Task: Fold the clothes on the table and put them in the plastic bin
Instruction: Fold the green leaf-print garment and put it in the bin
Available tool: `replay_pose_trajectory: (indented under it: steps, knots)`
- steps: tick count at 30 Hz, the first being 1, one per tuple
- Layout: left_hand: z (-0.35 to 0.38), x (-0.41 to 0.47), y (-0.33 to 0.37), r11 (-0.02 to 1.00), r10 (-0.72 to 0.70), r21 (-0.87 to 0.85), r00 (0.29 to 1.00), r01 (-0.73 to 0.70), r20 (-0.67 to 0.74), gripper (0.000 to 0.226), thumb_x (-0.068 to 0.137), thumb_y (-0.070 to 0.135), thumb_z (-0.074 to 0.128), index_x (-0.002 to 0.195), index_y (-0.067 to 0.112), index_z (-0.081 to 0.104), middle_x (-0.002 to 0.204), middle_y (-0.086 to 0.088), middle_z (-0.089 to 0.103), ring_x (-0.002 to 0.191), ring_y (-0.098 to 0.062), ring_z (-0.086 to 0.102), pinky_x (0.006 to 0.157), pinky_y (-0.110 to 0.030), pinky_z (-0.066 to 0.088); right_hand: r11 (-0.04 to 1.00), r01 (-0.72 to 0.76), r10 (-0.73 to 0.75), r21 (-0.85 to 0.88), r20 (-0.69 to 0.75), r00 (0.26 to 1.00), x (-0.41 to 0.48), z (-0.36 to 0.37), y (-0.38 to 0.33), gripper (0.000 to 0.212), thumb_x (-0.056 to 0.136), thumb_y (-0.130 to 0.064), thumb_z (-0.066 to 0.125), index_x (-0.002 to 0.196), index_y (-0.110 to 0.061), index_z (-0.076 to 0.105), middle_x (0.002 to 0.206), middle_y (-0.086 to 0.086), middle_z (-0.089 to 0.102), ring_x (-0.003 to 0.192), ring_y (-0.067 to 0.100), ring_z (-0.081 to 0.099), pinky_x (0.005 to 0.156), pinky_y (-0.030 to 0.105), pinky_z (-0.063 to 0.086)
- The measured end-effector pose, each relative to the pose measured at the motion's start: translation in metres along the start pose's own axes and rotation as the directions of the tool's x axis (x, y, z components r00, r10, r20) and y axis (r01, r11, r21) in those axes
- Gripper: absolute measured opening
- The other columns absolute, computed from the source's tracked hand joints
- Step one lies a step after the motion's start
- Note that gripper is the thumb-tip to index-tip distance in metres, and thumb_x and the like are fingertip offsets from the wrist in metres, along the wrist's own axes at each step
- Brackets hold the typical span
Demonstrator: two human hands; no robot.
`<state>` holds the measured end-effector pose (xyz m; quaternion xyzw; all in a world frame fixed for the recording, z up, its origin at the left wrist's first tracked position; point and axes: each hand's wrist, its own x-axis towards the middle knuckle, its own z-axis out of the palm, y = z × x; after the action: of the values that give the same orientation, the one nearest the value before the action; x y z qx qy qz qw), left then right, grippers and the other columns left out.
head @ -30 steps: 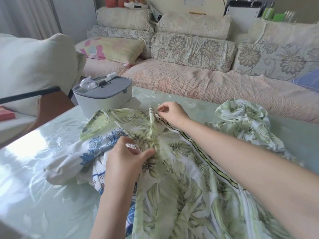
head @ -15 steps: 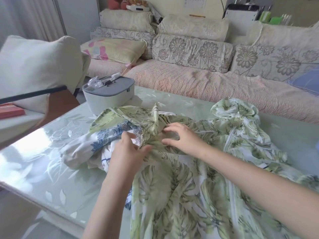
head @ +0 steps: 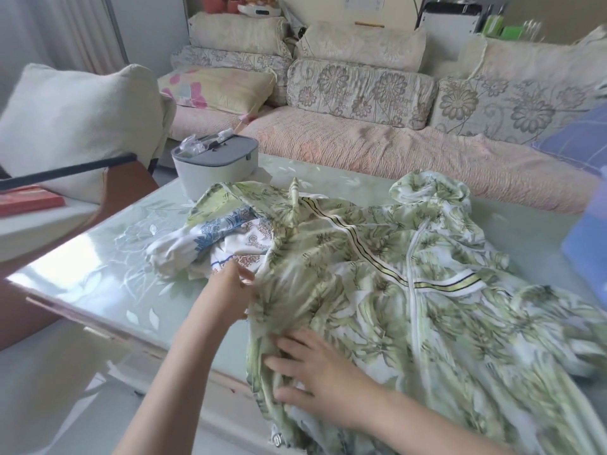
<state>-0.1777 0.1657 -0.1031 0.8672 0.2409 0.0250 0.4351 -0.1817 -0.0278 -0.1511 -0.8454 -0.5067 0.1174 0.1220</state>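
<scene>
Jacket (head: 443,323): spread on the table, on the right and middle of it, the hood (head: 427,188) at the far side and the body running toward the near edge and over it; the zip follows that long line.
Left hand (head: 231,292): grips the jacket's left edge, fingers curled into the cloth.
Right hand (head: 317,367): lies flat on the jacket by the near edge, fingers spread wide, holding nothing.
Second garment (head: 210,239): blue-and-white print, crumpled, partly under the jacket's left side.
Hard to see: the cloth around the left fingertips is blurred; a blue object (head: 584,254) at the right edge is cut off (what it is, I cannot tell).
Table (head: 98,277): glossy pale green top with a leaf pattern; a white box with a grey lid (head: 215,165) stands at its far left corner.
Room: a sofa (head: 361,149) with floral cushions behind the table.
</scene>
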Motion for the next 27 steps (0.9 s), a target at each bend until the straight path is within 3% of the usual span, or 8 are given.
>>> replay_pose_trajectory:
  steps: [3, 5, 8, 12, 14, 17, 22, 27]
  knots:
    - [-0.002, -0.014, -0.003, 0.996, -0.078, 0.064, 0.983, 0.068, 0.164, 0.037, 0.079, 0.031, 0.074, 0.096, 0.010, 0.049, 0.092, -0.013, 0.064, 0.069, -0.019, 0.064, 0.053, -0.029, 0.055, 0.998, 0.060, -0.062, -0.034, -0.060, 0.996, -0.005, -0.005, -0.009, 0.058, 0.092, -0.046, 0.028, 0.143, -0.023, 0.039, 0.156, -0.001, 0.024, 0.143, 0.020, 0.017, 0.108, 0.024, -0.005]
    - [-0.004, -0.017, -0.008, 0.991, -0.091, 0.113, 0.975, 0.069, 0.204, 0.033, 0.077, 0.015, 0.076, 0.097, 0.008, 0.050, 0.094, -0.015, 0.064, 0.068, -0.023, 0.064, 0.060, -0.035, 0.059, 0.998, 0.051, -0.051, -0.031, 0.006, 0.999, -0.008, -0.006, -0.012, 0.051, 0.097, -0.041, 0.036, 0.146, -0.025, 0.035, 0.158, -0.002, 0.017, 0.145, 0.019, 0.010, 0.111, 0.025, -0.010]
    - [-0.004, -0.010, -0.014, 0.986, -0.091, 0.147, 0.990, 0.074, 0.112, 0.031, 0.083, -0.005, 0.055, 0.113, 0.002, 0.053, 0.111, -0.022, 0.058, 0.072, -0.031, 0.064, 0.067, -0.045, 0.058, 0.999, 0.042, -0.041, -0.013, 0.061, 0.997, -0.010, -0.004, -0.020, 0.054, 0.098, -0.037, 0.045, 0.148, -0.022, 0.030, 0.159, -0.001, 0.012, 0.147, 0.019, 0.001, 0.116, 0.033, -0.010]
    - [-0.001, -0.008, -0.007, 0.961, -0.084, 0.265, 0.996, 0.080, 0.004, 0.039, 0.086, -0.002, 0.041, 0.123, 0.007, 0.052, 0.116, -0.021, 0.057, 0.088, -0.035, 0.063, 0.075, -0.044, 0.056, 0.989, -0.008, 0.014, 0.146, -0.037, 0.999, -0.019, -0.021, -0.012, 0.048, 0.097, -0.036, 0.047, 0.143, -0.024, 0.040, 0.158, -0.004, 0.016, 0.145, 0.015, 0.010, 0.118, 0.035, 0.000]
    - [0.003, -0.014, 0.009, 0.942, 0.041, 0.336, 0.984, 0.020, -0.173, 0.036, 0.086, 0.004, 0.043, 0.119, 0.013, 0.053, 0.118, -0.016, 0.060, 0.097, -0.032, 0.060, 0.080, -0.037, 0.051, 0.971, -0.093, 0.114, 0.220, -0.088, 0.989, -0.033, -0.037, 0.003, 0.042, 0.098, -0.037, 0.044, 0.140, -0.030, 0.044, 0.157, -0.012, 0.017, 0.144, 0.011, 0.013, 0.115, 0.035, 0.002]
    - [0.023, -0.025, 0.045, 0.934, 0.322, 0.258, 0.893, -0.246, -0.315, 0.030, 0.089, 0.004, 0.047, 0.115, 0.015, 0.058, 0.117, -0.010, 0.063, 0.101, -0.027, 0.059, 0.082, -0.034, 0.047, 0.891, -0.233, 0.322, 0.390, -0.182, 0.929, -0.061, -0.063, 0.039, 0.034, 0.099, -0.034, 0.045, 0.131, -0.030, 0.053, 0.152, -0.019, 0.026, 0.135, -0.001, 0.021, 0.111, 0.030, 0.009]
    - [0.106, -0.021, 0.087, 0.752, 0.622, 0.260, 0.783, -0.605, 0.022, 0.034, 0.092, 0.013, 0.054, 0.125, 0.020, 0.059, 0.132, -0.001, 0.055, 0.121, -0.019, 0.051, 0.104, -0.030, 0.038, 0.768, -0.440, 0.590, 0.465, -0.250, 0.767, -0.105, -0.083, 0.119, 0.028, 0.098, -0.027, 0.049, 0.122, -0.026, 0.062, 0.142, -0.014, 0.046, 0.129, 0.000, 0.040, 0.115, 0.032, 0.027]
    - [0.168, -0.005, 0.113, 0.579, 0.600, 0.439, 0.724, -0.687, 0.340, 0.053, 0.099, 0.037, 0.040, 0.148, 0.027, 0.024, 0.158, 0.001, 0.014, 0.146, -0.017, 0.002, 0.119, -0.040, 0.004, 0.733, -0.585, 0.671, 0.347, -0.235, 0.703, -0.128, -0.079, 0.175, 0.032, 0.096, -0.031, 0.051, 0.128, -0.028, 0.058, 0.149, -0.011, 0.036, 0.137, 0.010, 0.034, 0.114, 0.033, 0.025]
